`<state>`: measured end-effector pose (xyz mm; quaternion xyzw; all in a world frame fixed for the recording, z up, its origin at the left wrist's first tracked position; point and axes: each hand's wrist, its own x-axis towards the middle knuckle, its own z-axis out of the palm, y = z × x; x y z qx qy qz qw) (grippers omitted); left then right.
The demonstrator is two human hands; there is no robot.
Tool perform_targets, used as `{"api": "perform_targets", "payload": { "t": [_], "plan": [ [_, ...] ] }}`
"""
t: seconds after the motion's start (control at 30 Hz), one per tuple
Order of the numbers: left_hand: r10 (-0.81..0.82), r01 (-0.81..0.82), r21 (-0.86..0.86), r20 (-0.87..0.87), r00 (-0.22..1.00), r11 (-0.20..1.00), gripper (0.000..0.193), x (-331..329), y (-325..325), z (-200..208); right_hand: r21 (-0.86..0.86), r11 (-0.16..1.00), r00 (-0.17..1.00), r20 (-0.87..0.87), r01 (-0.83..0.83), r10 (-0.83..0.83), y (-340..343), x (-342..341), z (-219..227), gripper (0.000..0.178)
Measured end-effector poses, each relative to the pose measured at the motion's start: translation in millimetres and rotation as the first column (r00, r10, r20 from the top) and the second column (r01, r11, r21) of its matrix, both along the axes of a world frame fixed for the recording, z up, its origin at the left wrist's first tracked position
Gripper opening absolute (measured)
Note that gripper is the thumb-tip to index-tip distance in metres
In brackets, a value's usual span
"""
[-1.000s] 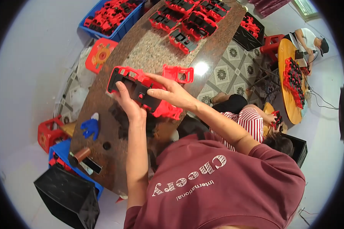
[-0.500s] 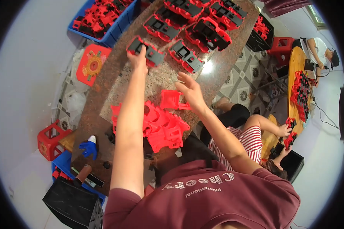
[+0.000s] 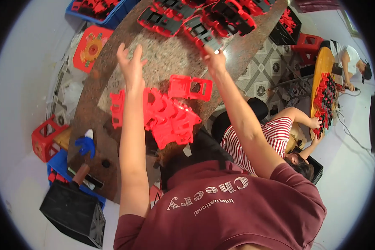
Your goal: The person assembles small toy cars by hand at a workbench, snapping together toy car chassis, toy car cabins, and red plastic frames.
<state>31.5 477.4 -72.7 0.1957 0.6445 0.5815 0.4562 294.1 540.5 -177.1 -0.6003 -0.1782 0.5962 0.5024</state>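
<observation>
My left hand (image 3: 132, 66) hovers over the stone tabletop with its fingers spread and nothing in it. My right hand (image 3: 215, 61) has its fingers closed on the near end of a red and black moulded plastic part (image 3: 199, 32). Beside it, to the left, lies a similar red and black plastic part (image 3: 159, 23). Between my forearms is a heap of plain red plastic frames (image 3: 168, 116); one red frame (image 3: 191, 88) lies apart, just beyond the heap. My left forearm hides some of the heap.
More assembled parts (image 3: 229, 18) fill the table's far end. Blue crates (image 3: 108, 18) and a black crate (image 3: 286, 25) hold red pieces. A blue object with a white tip (image 3: 86, 143) lies at left. A co-worker in stripes (image 3: 275, 135) sits close on my right.
My left hand has let go of a red and black part and drawn back, open. My right hand has moved from above the table onto another such part. The view has shifted forward.
</observation>
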Motion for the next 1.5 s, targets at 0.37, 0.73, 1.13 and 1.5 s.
{"api": "perform_targets", "payload": {
  "t": [0.37, 0.73, 1.13, 1.5],
  "plan": [
    [0.330, -0.378, -0.087, -0.337, 0.882, 0.922, 0.040, -9.2, -311.4, 46.0, -0.175, 0.670, 0.330, 0.764, -0.721, 0.554, -71.2, 22.9, 27.6, 0.066],
    [-0.300, 0.301, 0.007, -0.088, 0.950, 0.953, 0.077, -13.4, -360.5, 86.0, -0.145, -0.245, -0.150, 0.989, -0.959, 0.003, -208.3, -57.3, 241.0, 0.035],
    [0.054, -0.140, 0.103, 0.584, 0.810, 0.985, 0.115, -20.2, -538.9, 48.4, -0.230, -0.415, -0.173, 0.970, -0.880, -0.170, -278.6, -322.1, 55.3, 0.041],
    [0.453, -0.702, 0.135, 0.677, 0.581, 0.699, 0.064, -16.7, -559.9, 19.6, 0.284, -0.264, 0.002, 0.683, -0.922, 0.730, -319.4, -297.9, 144.9, 0.056]
  ]
}}
